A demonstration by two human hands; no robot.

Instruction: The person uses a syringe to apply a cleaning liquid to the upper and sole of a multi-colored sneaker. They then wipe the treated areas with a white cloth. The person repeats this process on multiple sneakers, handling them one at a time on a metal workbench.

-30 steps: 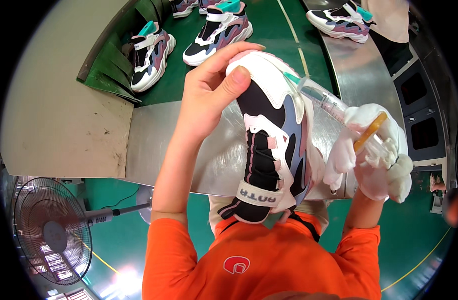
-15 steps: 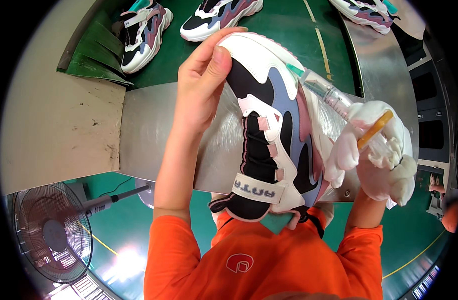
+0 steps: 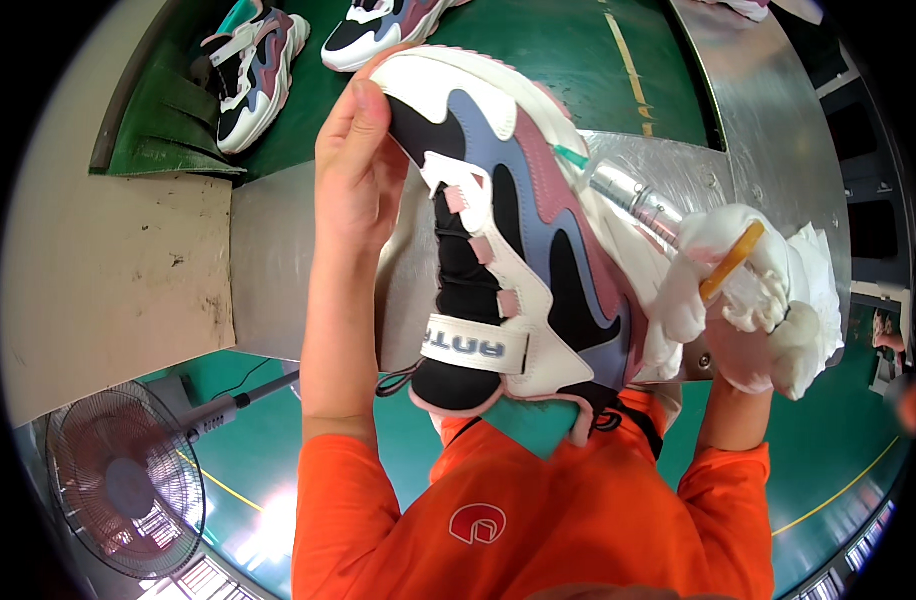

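My left hand (image 3: 358, 170) is closed round the toe of a sneaker (image 3: 523, 270) in white, black, blue and mauve, thumb on top. The sneaker is tilted sideways, toe away from me, over the metal ledge. Green stuffing (image 3: 533, 425) shows at its collar. My right hand (image 3: 743, 305), in white finger coverings, is closed round a clear syringe (image 3: 633, 195). The syringe's green tip lies against or very near the seam between upper and sole on the right side. A flat orange-yellow strip (image 3: 733, 262) crosses this hand; how it is held cannot be made out.
Two similar sneakers, one at left (image 3: 263, 80) and one at the top (image 3: 383, 30), stand on the green belt (image 3: 558, 50). White cloth or tissue (image 3: 820, 285) lies beside my right hand on the metal ledge (image 3: 788, 130). A pedestal fan (image 3: 128, 485) stands at lower left.
The sneaker and my left hand have shifted left, and the sneaker's side faces up more. The syringe tip has moved along the seam from the toe towards the heel.
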